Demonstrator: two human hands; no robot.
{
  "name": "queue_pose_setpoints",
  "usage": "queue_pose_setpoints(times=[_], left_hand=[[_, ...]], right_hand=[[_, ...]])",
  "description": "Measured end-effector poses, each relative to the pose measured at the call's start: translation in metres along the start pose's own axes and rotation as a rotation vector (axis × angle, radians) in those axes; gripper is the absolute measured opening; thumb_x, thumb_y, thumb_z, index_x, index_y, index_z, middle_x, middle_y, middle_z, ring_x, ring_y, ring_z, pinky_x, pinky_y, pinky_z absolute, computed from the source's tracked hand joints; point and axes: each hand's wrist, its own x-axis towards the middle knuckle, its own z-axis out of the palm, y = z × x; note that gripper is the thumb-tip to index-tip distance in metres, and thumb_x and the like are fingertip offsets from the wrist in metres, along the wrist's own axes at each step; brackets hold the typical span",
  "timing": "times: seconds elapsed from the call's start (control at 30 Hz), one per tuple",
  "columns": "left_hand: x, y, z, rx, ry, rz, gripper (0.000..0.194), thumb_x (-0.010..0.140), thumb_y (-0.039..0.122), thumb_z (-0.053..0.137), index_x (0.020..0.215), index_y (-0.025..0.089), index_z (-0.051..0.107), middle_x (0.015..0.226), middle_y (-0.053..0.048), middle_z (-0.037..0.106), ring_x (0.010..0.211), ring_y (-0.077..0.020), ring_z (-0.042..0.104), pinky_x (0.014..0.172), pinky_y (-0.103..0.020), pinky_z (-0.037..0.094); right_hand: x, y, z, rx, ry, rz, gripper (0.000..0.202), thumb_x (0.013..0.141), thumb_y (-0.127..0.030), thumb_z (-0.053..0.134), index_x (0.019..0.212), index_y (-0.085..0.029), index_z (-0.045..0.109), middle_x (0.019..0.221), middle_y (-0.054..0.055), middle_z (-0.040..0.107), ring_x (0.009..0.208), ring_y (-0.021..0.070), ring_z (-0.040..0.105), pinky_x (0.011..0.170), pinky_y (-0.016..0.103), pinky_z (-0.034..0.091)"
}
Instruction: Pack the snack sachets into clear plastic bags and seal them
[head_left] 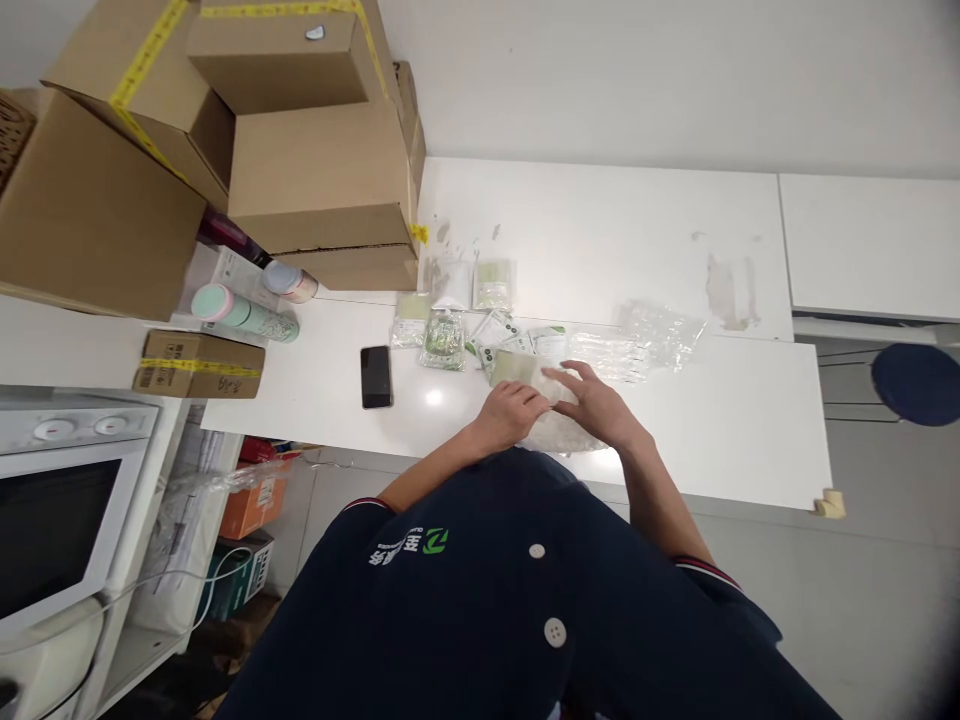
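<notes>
At the counter's front edge, my left hand [510, 410] has its fingers curled over the near edge of a pale green packet [513, 368]. Close on its right is my right hand [595, 402], fingers apart, its fingertips at the packet's clear right end. Whether they touch the film cannot be made out. Beneath both hands lies a crumpled clear plastic bag [562, 432], partly hidden by them. Just beyond are green-and-white sachets [496, 328], a bag with green print [443, 341] and several flat clear-wrapped packets [493, 284].
To the left lies a black phone [376, 377]. Cardboard boxes [322, 170] are stacked at the back left, near a mint bottle [244, 312]. Clear-wrapped thin pieces [606, 357] and loose plastic film [661, 333] lie right of the sachets. A blue stool [919, 384] stands beyond the counter's right end.
</notes>
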Motion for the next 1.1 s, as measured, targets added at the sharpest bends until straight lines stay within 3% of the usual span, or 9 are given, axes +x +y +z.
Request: queue_pose_setpoints(times=[0.13, 0.2, 0.33, 0.43, 0.53, 0.67, 0.8, 0.97, 1.1], left_hand=[[0.010, -0.022, -0.022, -0.232, 0.067, -0.093, 0.038, 0.094, 0.046, 0.041, 0.086, 0.021, 0.069, 0.093, -0.009, 0.068, 0.093, -0.0218, 0.060, 0.089, -0.035, 0.042], [0.023, -0.061, -0.039, -0.219, 0.151, -0.287, 0.047, 0.098, 0.045, 0.030, 0.093, 0.019, 0.068, 0.099, -0.010, 0.067, 0.094, -0.0224, 0.060, 0.088, -0.036, 0.043], [0.055, -0.152, -0.069, 0.268, 0.225, -0.705, 0.040, 0.087, 0.034, 0.055, 0.124, 0.021, 0.057, 0.137, -0.016, 0.047, 0.122, -0.0334, 0.044, 0.099, -0.047, 0.034], [0.078, -0.197, -0.079, 0.469, 0.128, -0.725, 0.046, 0.078, 0.029, 0.065, 0.123, 0.027, 0.058, 0.147, -0.010, 0.037, 0.131, -0.0348, 0.032, 0.102, -0.048, 0.029], [0.093, -0.217, -0.084, 0.492, 0.008, -0.676, 0.021, 0.079, 0.031, 0.062, 0.098, 0.024, 0.066, 0.126, -0.010, 0.055, 0.122, -0.0323, 0.039, 0.098, -0.044, 0.032], [0.091, -0.218, -0.096, 0.410, -0.044, -0.564, 0.009, 0.079, 0.029, 0.060, 0.078, 0.020, 0.062, 0.092, -0.009, 0.065, 0.108, -0.0289, 0.049, 0.092, -0.040, 0.034], [0.070, -0.197, -0.103, 0.062, 0.076, -0.495, 0.011, 0.076, 0.026, 0.060, 0.069, 0.020, 0.056, 0.070, -0.002, 0.062, 0.082, -0.0198, 0.056, 0.082, -0.032, 0.039], [0.055, -0.162, -0.098, -0.562, 0.396, -0.451, 0.018, 0.076, 0.031, 0.064, 0.070, 0.019, 0.052, 0.063, 0.002, 0.059, 0.064, -0.0113, 0.055, 0.071, -0.025, 0.042], [0.055, -0.130, -0.079, -0.900, 0.488, -0.431, 0.026, 0.076, 0.035, 0.070, 0.073, 0.020, 0.049, 0.060, 0.005, 0.056, 0.056, -0.0082, 0.053, 0.064, -0.022, 0.043]], right_hand=[[-0.007, -0.005, -0.019, 0.150, 0.037, -0.156, 0.022, 0.088, -0.040, 0.054, 0.099, -0.028, 0.069, 0.121, 0.005, 0.059, 0.101, 0.0245, 0.062, 0.085, 0.039, 0.051], [-0.012, 0.000, -0.025, 0.188, 0.143, -0.106, 0.024, 0.086, -0.045, 0.057, 0.093, -0.026, 0.069, 0.115, 0.006, 0.062, 0.102, 0.0251, 0.062, 0.086, 0.038, 0.050], [-0.022, 0.012, -0.032, 0.155, 0.277, 0.064, 0.032, 0.080, -0.055, 0.062, 0.082, -0.024, 0.068, 0.107, 0.007, 0.065, 0.096, 0.0250, 0.062, 0.082, 0.037, 0.050], [-0.034, 0.018, -0.036, 0.112, 0.370, 0.158, 0.037, 0.078, -0.058, 0.062, 0.080, -0.022, 0.067, 0.105, 0.007, 0.065, 0.091, 0.0239, 0.062, 0.079, 0.035, 0.049], [-0.054, 0.022, -0.045, 0.093, 0.497, 0.243, 0.038, 0.079, -0.058, 0.061, 0.086, -0.021, 0.067, 0.103, 0.007, 0.065, 0.090, 0.0236, 0.062, 0.078, 0.034, 0.048], [-0.075, 0.029, -0.048, 0.133, 0.536, 0.326, 0.037, 0.081, -0.057, 0.058, 0.083, -0.021, 0.065, 0.085, 0.005, 0.065, 0.076, 0.0203, 0.060, 0.066, 0.031, 0.047], [-0.059, 0.030, -0.026, 0.182, 0.383, 0.339, 0.038, 0.081, -0.057, 0.057, 0.090, -0.021, 0.063, 0.071, 0.002, 0.062, 0.063, 0.0174, 0.055, 0.057, 0.028, 0.043], [-0.013, 0.015, -0.003, 0.194, 0.102, 0.220, 0.063, 0.081, -0.049, 0.060, 0.138, -0.026, 0.047, 0.106, 0.010, 0.068, 0.098, 0.0286, 0.063, 0.080, 0.039, 0.049], [0.014, 0.009, -0.005, 0.332, -0.040, 0.174, 0.091, 0.074, -0.049, 0.069, 0.152, -0.026, 0.027, 0.130, 0.013, 0.059, 0.119, 0.0345, 0.055, 0.093, 0.045, 0.047]])
